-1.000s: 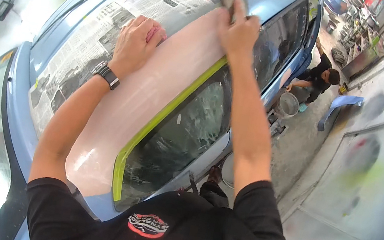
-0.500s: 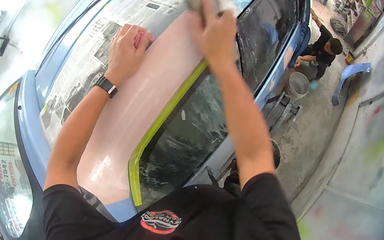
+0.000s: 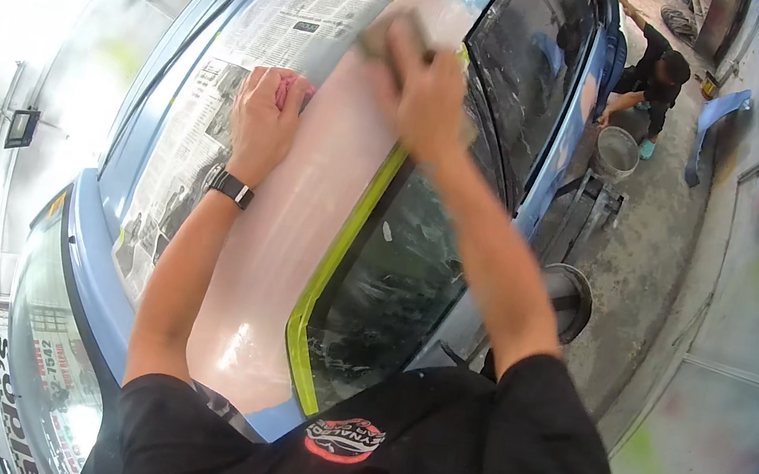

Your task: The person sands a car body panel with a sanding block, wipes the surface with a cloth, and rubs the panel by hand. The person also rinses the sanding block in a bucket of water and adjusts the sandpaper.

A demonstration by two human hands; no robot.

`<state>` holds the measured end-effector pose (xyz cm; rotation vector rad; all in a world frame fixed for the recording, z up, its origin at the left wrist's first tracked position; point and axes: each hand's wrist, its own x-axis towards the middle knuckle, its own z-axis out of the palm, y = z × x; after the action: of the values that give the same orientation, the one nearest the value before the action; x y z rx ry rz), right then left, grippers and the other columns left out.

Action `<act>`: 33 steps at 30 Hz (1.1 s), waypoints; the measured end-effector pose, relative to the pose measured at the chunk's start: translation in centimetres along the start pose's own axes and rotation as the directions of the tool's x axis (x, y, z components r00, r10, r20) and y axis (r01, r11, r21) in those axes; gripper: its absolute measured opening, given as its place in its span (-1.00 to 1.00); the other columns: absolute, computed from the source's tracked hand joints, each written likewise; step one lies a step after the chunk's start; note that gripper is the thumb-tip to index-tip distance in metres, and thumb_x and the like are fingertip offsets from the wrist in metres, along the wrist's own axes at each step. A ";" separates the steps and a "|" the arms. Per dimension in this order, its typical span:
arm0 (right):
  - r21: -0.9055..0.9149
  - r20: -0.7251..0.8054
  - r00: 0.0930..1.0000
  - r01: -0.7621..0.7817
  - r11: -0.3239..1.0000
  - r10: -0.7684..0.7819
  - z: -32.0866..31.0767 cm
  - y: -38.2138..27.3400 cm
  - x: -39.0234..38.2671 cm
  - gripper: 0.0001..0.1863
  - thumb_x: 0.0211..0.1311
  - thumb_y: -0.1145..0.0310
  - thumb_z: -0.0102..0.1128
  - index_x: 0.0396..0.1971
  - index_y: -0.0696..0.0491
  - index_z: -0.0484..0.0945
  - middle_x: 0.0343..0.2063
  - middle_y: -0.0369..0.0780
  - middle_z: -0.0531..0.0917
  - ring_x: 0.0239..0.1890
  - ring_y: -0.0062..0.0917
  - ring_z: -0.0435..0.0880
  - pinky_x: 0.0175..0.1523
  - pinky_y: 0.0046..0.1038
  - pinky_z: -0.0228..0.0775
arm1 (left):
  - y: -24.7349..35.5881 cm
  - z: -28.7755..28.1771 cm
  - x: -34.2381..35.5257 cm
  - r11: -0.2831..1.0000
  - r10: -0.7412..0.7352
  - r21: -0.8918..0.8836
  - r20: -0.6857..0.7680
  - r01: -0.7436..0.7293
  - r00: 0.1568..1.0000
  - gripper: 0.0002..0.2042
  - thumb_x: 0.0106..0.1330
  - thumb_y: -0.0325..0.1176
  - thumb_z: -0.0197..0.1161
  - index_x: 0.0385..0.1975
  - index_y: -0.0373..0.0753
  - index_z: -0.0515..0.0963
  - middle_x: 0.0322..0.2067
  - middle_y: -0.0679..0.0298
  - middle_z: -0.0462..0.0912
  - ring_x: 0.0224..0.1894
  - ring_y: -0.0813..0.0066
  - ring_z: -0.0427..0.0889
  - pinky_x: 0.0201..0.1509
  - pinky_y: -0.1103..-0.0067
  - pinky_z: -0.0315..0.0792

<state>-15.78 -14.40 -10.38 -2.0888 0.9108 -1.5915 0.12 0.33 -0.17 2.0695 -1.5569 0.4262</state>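
Observation:
My left hand point(image 3: 259, 132) is closed on a crumpled pink cloth point(image 3: 291, 87), resting where newspaper masking point(image 3: 315, 20) meets a long pinkish-primed panel point(image 3: 277, 250) on a pale blue car. My right hand point(image 3: 423, 94), blurred, grips a grey-brown block point(image 3: 403, 35) on the upper part of that panel. Yellow-green tape point(image 3: 320, 282) borders the panel's right side, beside a dark, smeared side window point(image 3: 399, 270).
A co-worker point(image 3: 657, 78) crouches beside the car at the upper right, near a bucket point(image 3: 616, 154). Another bucket point(image 3: 568, 299) and a metal stand point(image 3: 575, 210) are below. A blue panel point(image 3: 708, 131) leans by the paint-marked wall point(image 3: 737, 317).
My right hand has moved down and left with the block, closer to my left hand, which stays on the cloth. The view has shifted somewhat, with the car's rear glass farther right.

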 end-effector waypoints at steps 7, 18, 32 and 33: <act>-0.009 -0.138 0.984 0.111 0.994 -0.112 -1.4 3.7 6.6 -0.43 0.34 -0.03 0.35 0.31 -0.20 0.59 -0.16 0.09 0.60 -0.02 0.05 0.61 0.07 0.04 0.45 | 0.9 0.5 1.0 0.995 0.048 -0.088 -0.003 -0.048 0.999 -0.80 0.50 -0.21 0.31 -0.25 -0.20 0.72 -0.16 0.12 0.68 -0.07 0.07 0.64 0.09 0.21 0.46; 0.005 -0.019 0.982 0.189 0.982 -0.189 -3.0 -1.0 -2.6 -0.33 0.25 -0.02 0.46 0.36 -0.21 0.60 -0.09 0.07 0.56 -0.03 0.01 0.60 0.05 0.00 0.50 | 0.4 -0.3 0.3 0.996 0.018 -0.086 0.001 -0.017 1.000 -0.77 0.50 -0.19 0.31 -0.27 -0.23 0.71 -0.18 0.12 0.68 -0.07 0.07 0.64 0.07 0.22 0.47; -0.057 0.119 0.980 0.165 0.985 -0.157 -3.4 -3.2 -4.8 -0.24 0.21 -0.06 0.43 0.44 -0.27 0.51 0.00 0.03 0.54 0.03 -0.02 0.59 0.03 0.03 0.45 | 0.4 -0.7 -0.1 0.998 0.016 -0.054 -0.009 -0.016 1.000 -0.77 0.48 -0.18 0.32 -0.26 -0.23 0.71 -0.17 0.11 0.69 -0.07 0.06 0.65 0.05 0.21 0.47; -0.166 0.128 0.986 0.128 0.978 -0.108 -2.8 -0.7 -1.1 -0.25 0.23 -0.07 0.42 0.44 -0.25 0.50 0.02 0.03 0.55 0.04 -0.02 0.60 0.05 0.03 0.46 | 0.7 -0.5 0.4 0.995 0.025 -0.094 -0.010 -0.026 1.000 -0.77 0.48 -0.18 0.32 -0.26 -0.23 0.70 -0.16 0.11 0.69 -0.07 0.06 0.65 0.05 0.21 0.47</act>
<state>-18.43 -12.85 -9.88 -2.3712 0.9300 -1.4721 -0.41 0.18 0.57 1.9758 -1.5695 0.3629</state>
